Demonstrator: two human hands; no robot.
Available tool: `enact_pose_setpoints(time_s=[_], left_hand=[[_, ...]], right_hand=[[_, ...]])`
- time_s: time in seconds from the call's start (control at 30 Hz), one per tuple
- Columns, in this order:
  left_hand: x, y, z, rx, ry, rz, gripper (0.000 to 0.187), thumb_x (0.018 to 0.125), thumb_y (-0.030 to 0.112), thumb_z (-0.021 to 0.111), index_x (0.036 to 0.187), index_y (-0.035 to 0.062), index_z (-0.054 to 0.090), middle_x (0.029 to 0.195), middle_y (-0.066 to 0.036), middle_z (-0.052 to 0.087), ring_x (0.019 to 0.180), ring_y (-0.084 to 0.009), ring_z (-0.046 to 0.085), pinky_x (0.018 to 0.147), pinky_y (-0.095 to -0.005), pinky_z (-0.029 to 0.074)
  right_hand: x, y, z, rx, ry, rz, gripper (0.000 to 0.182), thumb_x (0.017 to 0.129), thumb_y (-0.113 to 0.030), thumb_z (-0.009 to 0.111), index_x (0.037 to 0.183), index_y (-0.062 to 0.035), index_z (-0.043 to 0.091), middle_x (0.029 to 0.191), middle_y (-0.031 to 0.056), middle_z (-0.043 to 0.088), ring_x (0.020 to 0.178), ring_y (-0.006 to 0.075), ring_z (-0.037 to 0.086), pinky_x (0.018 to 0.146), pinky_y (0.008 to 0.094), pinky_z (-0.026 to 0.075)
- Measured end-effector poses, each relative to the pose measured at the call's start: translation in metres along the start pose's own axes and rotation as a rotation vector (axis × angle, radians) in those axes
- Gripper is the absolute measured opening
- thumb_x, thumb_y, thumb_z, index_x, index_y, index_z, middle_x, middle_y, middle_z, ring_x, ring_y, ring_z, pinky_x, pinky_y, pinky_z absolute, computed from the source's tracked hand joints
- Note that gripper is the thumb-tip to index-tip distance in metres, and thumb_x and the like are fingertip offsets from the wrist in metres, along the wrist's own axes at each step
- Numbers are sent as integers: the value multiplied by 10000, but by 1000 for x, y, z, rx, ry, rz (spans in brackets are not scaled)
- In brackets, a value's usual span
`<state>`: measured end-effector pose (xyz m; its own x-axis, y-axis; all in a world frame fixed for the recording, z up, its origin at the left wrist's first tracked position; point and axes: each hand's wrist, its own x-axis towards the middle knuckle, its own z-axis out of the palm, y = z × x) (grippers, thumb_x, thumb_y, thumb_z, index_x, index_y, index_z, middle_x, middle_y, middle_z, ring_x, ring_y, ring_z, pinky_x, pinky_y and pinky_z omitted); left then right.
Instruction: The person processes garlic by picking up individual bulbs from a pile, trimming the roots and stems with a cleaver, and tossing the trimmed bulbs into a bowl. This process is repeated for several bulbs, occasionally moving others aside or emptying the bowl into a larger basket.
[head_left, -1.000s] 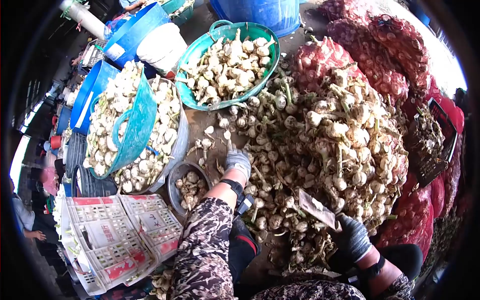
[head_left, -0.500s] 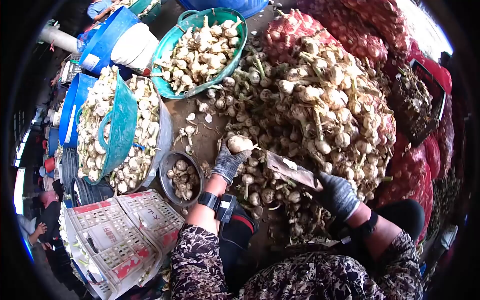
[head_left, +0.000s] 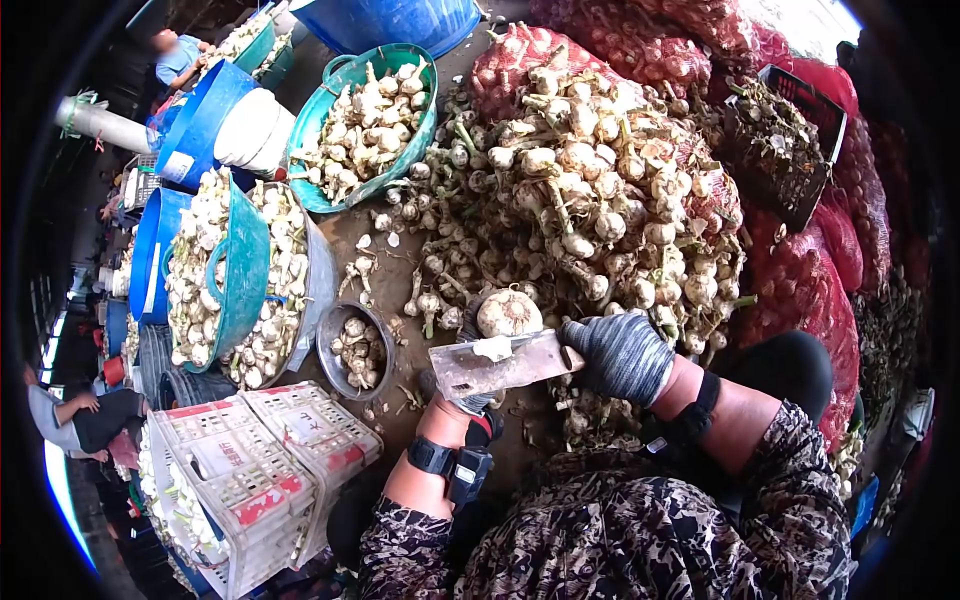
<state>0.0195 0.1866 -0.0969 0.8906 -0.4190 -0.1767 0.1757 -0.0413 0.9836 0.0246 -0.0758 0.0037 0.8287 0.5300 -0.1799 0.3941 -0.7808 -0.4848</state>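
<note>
My left hand [head_left: 470, 400], in a grey glove, is partly hidden behind the blade and holds a garlic bulb [head_left: 509, 313], whose flat root side faces up. My right hand [head_left: 622, 358], gloved too, is wrapped round the handle of a wide flat blade [head_left: 505, 364]. The blade lies across in front of the bulb, with a small white piece [head_left: 493, 348] on its upper edge. A large heap of garlic [head_left: 600, 190] with stems rises beyond both hands.
A grey bowl [head_left: 323, 345] of bulbs, a green basket [head_left: 428, 120] of garlic and a tilted teal tub [head_left: 245, 265] stand left. White crates [head_left: 235, 455] are at lower left. Red net sacks [head_left: 800, 310] and a dark crate [head_left: 835, 125] are right. Two people sit at far left.
The blade has moved left, in front of the bulb, and my right hand has come with it. The bulb has turned its root side up. The whole view has shifted.
</note>
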Motion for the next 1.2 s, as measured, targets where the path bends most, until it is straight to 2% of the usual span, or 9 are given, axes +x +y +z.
enact_pose_setpoints(time_s=[0.13, 0.2, 0.33, 0.47, 0.73, 0.93, 1.0, 1.03, 1.2], left_hand=[[-11, 25, 28, -410, 68, -14, 553, 917, 128, 653, 1410, 53, 413, 1376, -94, 540, 1229, -189, 556, 1053, -349, 467], [-19, 25, 24, 747, 40, 337, 590, 860, 133, 725, 1367, 49, 435, 1354, -96, 550, 1200, -193, 572, 1031, -357, 477], [-25, 60, 53, 505, 99, 284, 569, 814, 154, 771, 1296, 50, 486, 1205, -102, 628, 1133, -209, 609, 997, -349, 492], [-53, 116, 82, 554, -6, 454, 790, 673, 303, 874, 1309, 77, 463, 1248, -130, 579, 1115, -256, 592, 1022, -405, 459], [-27, 91, 73, 926, 164, 557, 998, 611, 518, 894, 1385, 100, 424, 1381, -157, 469, 1297, -337, 441, 1102, -477, 377], [-14, 71, 74, -521, 172, 135, 890, 892, 601, 633, 1506, 49, 302, 1305, -69, 584, 1173, -202, 578, 1074, -347, 414], [-3, 76, 54, 407, -305, -97, 484, 1039, 376, 485, 1393, 48, 452, 1317, -80, 563, 1188, -192, 555, 1035, -337, 457], [-11, -85, 34, 328, 366, 115, 335, 1057, 262, 438, 1297, 50, 534, 1320, -81, 560, 1193, -205, 547, 1018, -357, 459], [-21, 23, 68, 1151, 219, 227, 396, 1012, 329, 504, 1374, 171, 537, 1353, -89, 579, 1195, -316, 570, 1070, -468, 398]], right_hand=[[-9, 11, 12, 13, -81, -20, 329, 781, -277, 677, 1067, -119, 646, 760, 146, 669, 736, 353, 684, 638, 474, 522], [-13, 17, 23, 58, -10, 7, 370, 680, -290, 765, 976, -110, 635, 762, 142, 664, 755, 373, 669, 641, 466, 520], [-19, 31, 38, 59, 63, -106, 309, 797, -307, 680, 1032, -116, 620, 725, 155, 667, 725, 357, 684, 622, 484, 511], [-9, 88, 43, 47, 93, 396, 254, 860, -306, 664, 1011, -101, 658, 799, 185, 694, 750, 356, 696, 661, 443, 551], [-23, 18, 25, 1301, -187, 235, 499, 888, -451, 734, 1187, -59, 660, 887, -6, 672, 822, 64, 581, 766, 288, 511], [-27, 4, 21, 938, 175, -66, 662, 744, -403, 864, 1247, -58, 607, 1073, 55, 703, 1013, 166, 649, 869, 336, 519], [-27, 9, 28, 761, 95, -85, 709, 725, -437, 858, 1266, -64, 593, 1106, 124, 694, 1035, 274, 671, 875, 382, 522], [-29, 12, 28, 613, 99, -90, 723, 729, -476, 834, 1271, -66, 588, 1123, 167, 675, 1049, 346, 655, 886, 404, 522], [-29, 12, 9, 248, 114, -92, 547, 769, -461, 777, 1144, -90, 632, 985, 144, 688, 950, 355, 665, 813, 429, 535]])
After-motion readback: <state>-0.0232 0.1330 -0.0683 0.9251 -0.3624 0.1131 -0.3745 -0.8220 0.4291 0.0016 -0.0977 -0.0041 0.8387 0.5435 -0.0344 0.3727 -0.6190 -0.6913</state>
